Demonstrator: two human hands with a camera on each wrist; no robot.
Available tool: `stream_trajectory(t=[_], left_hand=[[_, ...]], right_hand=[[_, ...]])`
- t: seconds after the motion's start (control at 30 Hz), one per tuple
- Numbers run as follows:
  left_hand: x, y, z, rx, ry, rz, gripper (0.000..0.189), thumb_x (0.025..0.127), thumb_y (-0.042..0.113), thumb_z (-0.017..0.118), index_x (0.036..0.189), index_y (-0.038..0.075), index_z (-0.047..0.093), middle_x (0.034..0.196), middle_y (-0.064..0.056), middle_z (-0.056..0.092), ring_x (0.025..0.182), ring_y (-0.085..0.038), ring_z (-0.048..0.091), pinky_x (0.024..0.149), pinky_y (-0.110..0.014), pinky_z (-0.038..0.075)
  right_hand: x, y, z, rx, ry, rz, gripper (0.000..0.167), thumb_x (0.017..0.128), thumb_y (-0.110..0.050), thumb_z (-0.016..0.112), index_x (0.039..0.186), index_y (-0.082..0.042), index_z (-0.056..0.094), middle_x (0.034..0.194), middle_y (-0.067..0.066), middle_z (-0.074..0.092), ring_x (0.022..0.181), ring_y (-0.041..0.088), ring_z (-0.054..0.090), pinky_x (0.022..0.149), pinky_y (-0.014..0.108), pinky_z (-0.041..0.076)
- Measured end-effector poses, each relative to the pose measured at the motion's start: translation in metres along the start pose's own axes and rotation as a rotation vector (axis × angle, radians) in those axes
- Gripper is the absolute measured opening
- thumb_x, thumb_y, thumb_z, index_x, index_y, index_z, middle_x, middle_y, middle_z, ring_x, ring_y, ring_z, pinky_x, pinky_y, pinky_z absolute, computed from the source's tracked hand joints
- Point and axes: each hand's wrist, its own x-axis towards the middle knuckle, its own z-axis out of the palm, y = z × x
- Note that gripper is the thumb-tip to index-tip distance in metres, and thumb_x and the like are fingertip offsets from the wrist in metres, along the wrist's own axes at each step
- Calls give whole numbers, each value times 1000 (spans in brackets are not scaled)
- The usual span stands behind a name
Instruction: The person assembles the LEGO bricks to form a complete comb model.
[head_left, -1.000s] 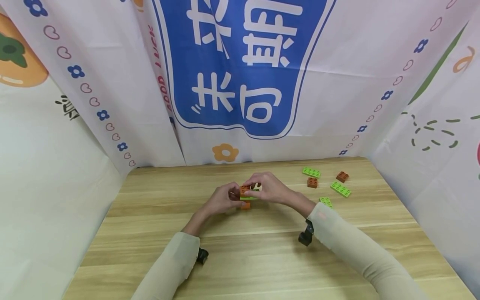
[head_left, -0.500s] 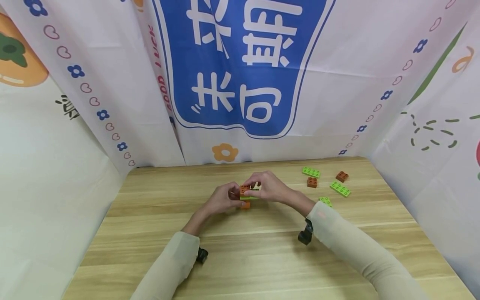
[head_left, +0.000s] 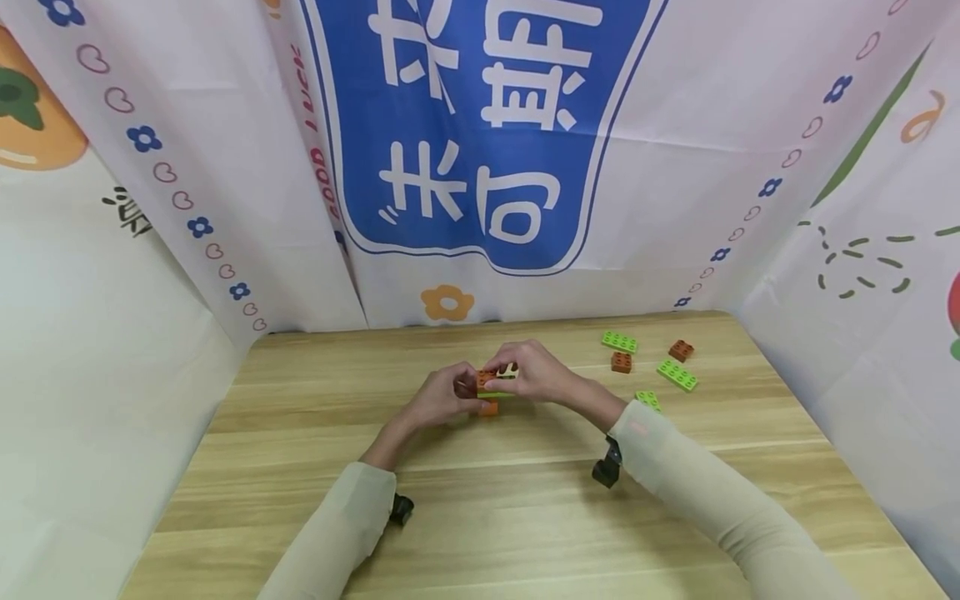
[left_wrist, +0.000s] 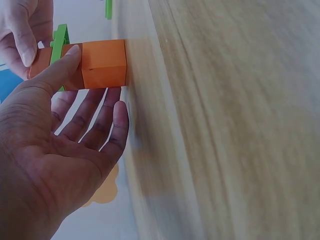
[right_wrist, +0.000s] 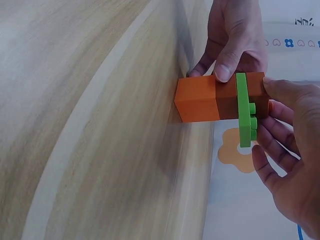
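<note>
A small upright stack of toy building bricks stands on the table between both hands. Its bottom is an orange brick [right_wrist: 197, 100], with a brown brick [right_wrist: 226, 105] above it. Over that lies a flat green plate brick [right_wrist: 243, 112] whose studded end sticks out to one side. A second brown brick [right_wrist: 257, 90] tops the stack. My left hand [head_left: 438, 396] grips the stack at the lower brown brick, its thumb on the near face. My right hand [head_left: 534, 373] pinches the top brown brick between thumb and fingers, and its other fingers curve near the plate's overhanging end.
To the right on the wooden table [head_left: 480, 517] lie green plate bricks [head_left: 620, 342], another green plate [head_left: 677, 375] and a third green plate [head_left: 648, 401] beside the right sleeve. Two brown bricks [head_left: 621, 362] sit among them. A printed cloth [head_left: 645, 192] hangs behind.
Both hands keep their hold on the brick stack in nearly the same pose. The head view has shifted very slightly.
</note>
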Motion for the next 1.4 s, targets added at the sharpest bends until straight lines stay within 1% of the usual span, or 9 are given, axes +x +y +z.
stream_trajectory(t=[0.23, 0.5, 0.7, 0.83, 0.97, 1.13, 1.2, 1.33, 1.4], left_hand=[[-2, 1, -2, 8, -2, 7, 30, 89, 13, 88, 109, 5, 66, 110, -9, 75, 102, -25, 74, 90, -37, 63], [-1, 1, -3, 19, -12, -8, 26, 92, 13, 85, 111, 6, 68, 112, -7, 75, 104, -22, 73, 94, -37, 61], [-1, 0, -3, 30, -22, -21, 23, 95, 15, 83, 113, 8, 69, 112, -5, 75, 104, -20, 71, 95, -36, 60], [-1, 1, -3, 31, -16, -19, 23, 95, 16, 82, 113, 8, 69, 112, -5, 74, 105, -20, 71, 96, -37, 60], [-1, 1, -4, 21, -15, -15, 24, 95, 15, 82, 114, 8, 69, 114, -6, 75, 107, -21, 72, 97, -38, 60], [-1, 0, -4, 18, -14, -9, 24, 95, 13, 82, 114, 7, 69, 113, -6, 75, 107, -22, 72, 96, -37, 61], [-1, 0, -4, 14, -16, -4, 25, 94, 13, 82, 114, 7, 69, 113, -7, 75, 106, -22, 73, 96, -38, 61], [0, 1, -4, 5, -21, 7, 27, 94, 11, 83, 117, 7, 69, 113, -8, 75, 106, -23, 72, 96, -38, 61], [0, 1, -4, 3, -19, 12, 28, 94, 11, 83, 118, 7, 69, 114, -8, 75, 106, -23, 72, 97, -38, 60]], right_hand=[[1, 0, 1, -4, 1, -3, 24, 92, -24, 86, 110, -9, 83, 101, 2, 78, 90, 14, 71, 75, 41, 61], [-1, 0, 0, -6, 11, -17, 23, 91, -23, 86, 109, -8, 83, 100, 2, 79, 89, 14, 71, 73, 31, 59], [-3, 0, 0, 4, 14, 22, 24, 90, -23, 88, 109, -11, 83, 100, 0, 79, 87, 13, 70, 72, 25, 58], [-4, 1, 1, 37, 27, 31, 25, 90, -24, 88, 110, -10, 83, 102, 1, 79, 88, 11, 69, 72, 23, 59], [-5, 2, 3, 77, 31, 50, 28, 91, -25, 87, 113, -9, 82, 105, 2, 79, 91, 13, 71, 75, 29, 62], [-9, 3, 0, 85, 40, 61, 33, 93, -27, 85, 118, -8, 80, 111, 5, 78, 99, 25, 73, 83, 41, 63], [-11, 4, -2, 72, 47, 65, 32, 93, -27, 84, 118, -8, 80, 112, 5, 78, 100, 26, 73, 84, 42, 62], [-16, 8, -9, 37, 60, 77, 29, 94, -26, 83, 117, -8, 81, 111, 3, 78, 100, 21, 72, 84, 37, 61], [-19, 10, -14, 31, 65, 74, 29, 94, -25, 83, 116, -7, 80, 111, 5, 78, 101, 23, 72, 85, 40, 61]])
